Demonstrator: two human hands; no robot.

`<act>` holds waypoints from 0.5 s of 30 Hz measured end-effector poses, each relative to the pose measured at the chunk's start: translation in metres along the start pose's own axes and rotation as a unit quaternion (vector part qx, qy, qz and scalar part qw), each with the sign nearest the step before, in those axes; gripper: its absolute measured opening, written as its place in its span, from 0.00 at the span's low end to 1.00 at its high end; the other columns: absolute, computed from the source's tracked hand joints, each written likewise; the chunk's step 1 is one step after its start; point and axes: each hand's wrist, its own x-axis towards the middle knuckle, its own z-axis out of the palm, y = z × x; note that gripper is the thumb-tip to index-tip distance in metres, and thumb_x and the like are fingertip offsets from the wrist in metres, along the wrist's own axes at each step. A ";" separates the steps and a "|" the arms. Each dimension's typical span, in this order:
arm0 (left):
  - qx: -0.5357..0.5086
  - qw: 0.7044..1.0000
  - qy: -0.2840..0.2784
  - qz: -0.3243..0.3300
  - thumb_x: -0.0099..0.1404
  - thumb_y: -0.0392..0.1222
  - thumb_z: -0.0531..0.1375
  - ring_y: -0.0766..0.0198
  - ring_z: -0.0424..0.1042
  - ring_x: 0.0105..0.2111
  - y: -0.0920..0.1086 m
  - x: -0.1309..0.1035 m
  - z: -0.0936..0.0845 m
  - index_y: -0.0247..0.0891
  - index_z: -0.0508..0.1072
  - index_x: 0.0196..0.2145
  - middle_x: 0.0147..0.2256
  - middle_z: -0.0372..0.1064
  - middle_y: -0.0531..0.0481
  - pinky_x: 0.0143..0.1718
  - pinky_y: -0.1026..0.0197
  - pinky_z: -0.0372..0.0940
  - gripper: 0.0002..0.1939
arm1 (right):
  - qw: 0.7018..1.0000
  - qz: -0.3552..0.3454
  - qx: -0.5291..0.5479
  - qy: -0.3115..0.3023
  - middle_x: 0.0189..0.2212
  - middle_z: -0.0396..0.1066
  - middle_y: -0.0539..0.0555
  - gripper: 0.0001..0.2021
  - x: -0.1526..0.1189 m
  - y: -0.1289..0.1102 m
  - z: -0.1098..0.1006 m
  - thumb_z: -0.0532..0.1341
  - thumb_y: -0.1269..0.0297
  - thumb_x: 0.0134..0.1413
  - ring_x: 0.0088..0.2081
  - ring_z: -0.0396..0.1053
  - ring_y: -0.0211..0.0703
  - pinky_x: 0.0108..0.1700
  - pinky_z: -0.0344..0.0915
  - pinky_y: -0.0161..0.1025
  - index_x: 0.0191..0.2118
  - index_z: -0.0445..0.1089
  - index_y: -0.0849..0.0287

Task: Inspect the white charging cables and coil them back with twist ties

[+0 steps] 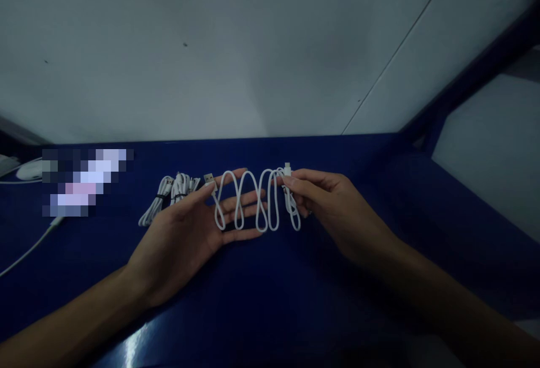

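A white cable hangs in wavy folds between my two hands above a blue table. My left hand is palm up, its thumb pressing the cable's USB plug against the index finger while the other fingers stretch out behind the folds. At the other end, my right hand pinches the small connector and a bunched part of the cable between thumb and fingers. Two tied bundles of white cable, one on the left and one beside it, lie just beyond my left hand.
On the left of the blue table lies a blurred-out bright object with a white cord running from it. A white rounded item is behind it. A pale wall rises at the table's back edge.
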 end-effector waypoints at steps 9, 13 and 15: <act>-0.011 1.000 -0.009 0.003 0.84 0.49 0.56 0.33 0.60 0.76 -0.001 0.001 0.000 0.42 0.71 0.73 0.72 0.70 0.34 0.67 0.29 0.68 0.25 | 1.000 0.018 0.023 -0.007 0.30 0.72 0.49 0.12 0.001 0.000 -0.002 0.71 0.52 0.69 0.32 0.67 0.39 0.38 0.68 0.39 0.37 0.84 0.53; -0.010 1.000 0.004 0.004 0.83 0.49 0.58 0.33 0.61 0.75 -0.001 0.001 0.003 0.43 0.71 0.73 0.71 0.70 0.35 0.67 0.28 0.68 0.25 | 0.999 0.015 0.028 -0.015 0.31 0.72 0.50 0.12 0.001 0.000 -0.002 0.71 0.53 0.69 0.33 0.68 0.40 0.39 0.68 0.40 0.36 0.84 0.54; -0.010 1.000 0.009 0.000 0.83 0.49 0.59 0.34 0.62 0.75 -0.001 0.001 0.004 0.44 0.71 0.73 0.71 0.71 0.35 0.67 0.28 0.67 0.25 | 0.999 0.014 0.027 -0.011 0.31 0.73 0.51 0.12 0.001 0.001 -0.001 0.71 0.54 0.69 0.34 0.69 0.40 0.41 0.68 0.41 0.35 0.84 0.54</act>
